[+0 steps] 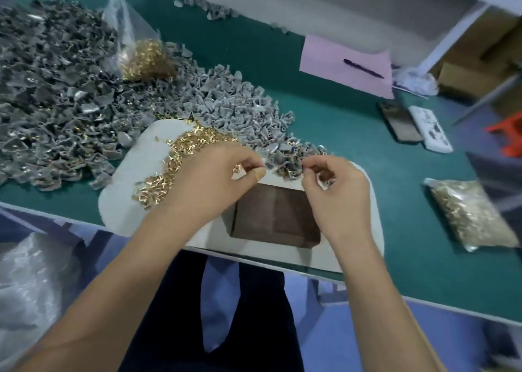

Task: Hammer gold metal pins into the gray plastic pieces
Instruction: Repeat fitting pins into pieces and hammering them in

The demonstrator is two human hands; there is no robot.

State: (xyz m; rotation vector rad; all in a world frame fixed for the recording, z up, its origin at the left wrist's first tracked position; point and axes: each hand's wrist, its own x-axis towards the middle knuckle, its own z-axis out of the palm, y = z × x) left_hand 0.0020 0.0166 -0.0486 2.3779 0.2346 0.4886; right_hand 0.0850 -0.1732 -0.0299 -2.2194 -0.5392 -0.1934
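Pinching one small gold metal pin [236, 169], the left hand [209, 179] is hovering over the white board [135, 174]; the right hand [336, 191] is gripping one gray plastic piece [324, 180]. Two sprawling piles are lying behind: loose gold pins [180, 157], gray pieces [84, 89]. One dark brown block [275, 216] is sitting below both hands.
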